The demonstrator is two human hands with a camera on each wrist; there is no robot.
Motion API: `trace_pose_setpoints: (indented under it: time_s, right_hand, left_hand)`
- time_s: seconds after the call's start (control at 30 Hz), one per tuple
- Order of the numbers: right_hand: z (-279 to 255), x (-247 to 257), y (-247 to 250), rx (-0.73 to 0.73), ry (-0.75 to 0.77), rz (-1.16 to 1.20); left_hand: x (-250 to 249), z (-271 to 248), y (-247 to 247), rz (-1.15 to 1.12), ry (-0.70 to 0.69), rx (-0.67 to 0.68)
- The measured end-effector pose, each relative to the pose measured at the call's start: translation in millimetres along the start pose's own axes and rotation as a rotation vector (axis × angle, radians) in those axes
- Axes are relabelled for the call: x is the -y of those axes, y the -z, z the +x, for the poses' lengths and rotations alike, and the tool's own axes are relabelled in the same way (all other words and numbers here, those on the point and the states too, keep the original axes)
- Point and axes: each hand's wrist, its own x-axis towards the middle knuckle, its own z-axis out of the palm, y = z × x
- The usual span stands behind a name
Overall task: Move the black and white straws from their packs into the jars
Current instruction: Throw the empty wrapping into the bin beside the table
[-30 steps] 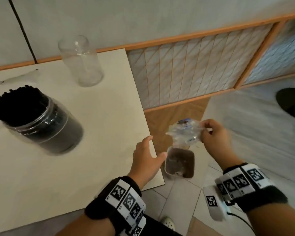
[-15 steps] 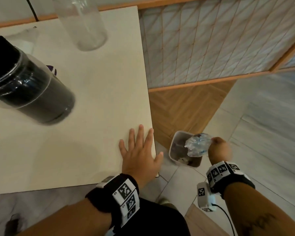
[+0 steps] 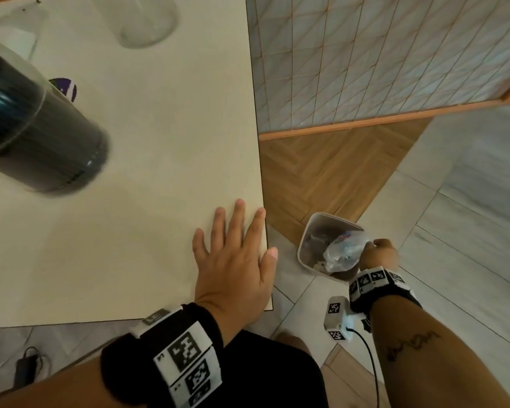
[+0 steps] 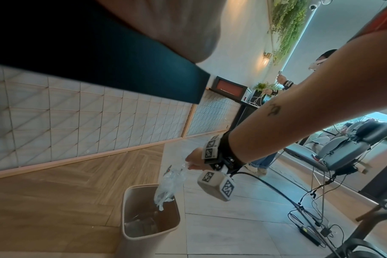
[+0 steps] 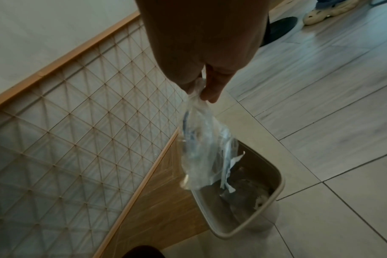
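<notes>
A clear jar [image 3: 39, 142] packed with black straws stands at the table's left. A second clear jar [image 3: 147, 22], with nothing seen inside, stands at the far edge. My left hand [image 3: 236, 254] lies flat on the table's [image 3: 159, 142] near right corner, fingers spread. Off the table's right side, my right hand [image 3: 377, 254] pinches a crumpled clear plastic pack [image 3: 343, 254] by its top and dangles it over a small beige bin [image 3: 306, 240] on the floor. The pack [image 5: 203, 153] hangs with its lower end at the bin's rim [image 5: 278, 188]. From the left wrist, the pack [image 4: 172, 183] dips into the bin [image 4: 148, 235].
A small purple-and-white thing [image 3: 65, 88] peeks out behind the black-straw jar. A tiled screen [image 3: 365, 54] with a wooden frame stands beyond the table. A charger and cables [image 4: 309, 232] lie on the floor. Another person [image 4: 283, 83] works at a distant counter.
My right hand has lowered the plastic pack from above the bin down to its rim. My left hand has settled flat on the table corner. The head view has tilted downward.
</notes>
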Motion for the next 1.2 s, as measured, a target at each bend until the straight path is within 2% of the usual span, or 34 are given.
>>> trace_pose_setpoints:
  time_s: [0.2, 0.37, 0.43, 0.6, 0.7, 0.87, 1.0, 1.2]
  right_hand:
    - [18.8, -4.8, -11.5, -0.011, -0.049, 0.077]
    - [21.6, -8.4, -29.3, 0.186, -0.078, 0.149]
    - [20.7, -8.2, -30.9, 0.213, -0.088, 0.164]
    - [7.7, -14.0, -25.1, 0.321, -0.073, 0.035]
    - [-3.1, -18.0, -17.5, 0.361, 0.016, -0.007]
    - [-34.6, -8.8, 9.5, 0.31, 0.125, 0.053]
    - [-84.5, 28.9, 52.2, 0.29, 0.212, 0.193]
    - [-162.0, 91.9, 105.0, 0.283, 0.449, 0.36]
  left_hand:
    - [0.7, -0.4, -2.3, -0.011, 0.003, -0.026]
    - [0.6, -0.8, -3.2, 0.006, 0.01, -0.026]
    - [0.1, -1.0, -3.0, 0.003, 0.015, -0.017]
    - [-0.3, -1.2, -0.6, -0.044, 0.039, 0.046]
    - [-1.8, -1.2, 5.6, -0.037, 0.041, 0.083]
    - [-1.7, -2.4, 10.1, -0.052, 0.058, 0.176]
    - [0.4, -1.0, 13.7, -0.059, 0.048, 0.235]
    - [10.8, 4.0, 29.7, -0.185, -0.001, 0.365]
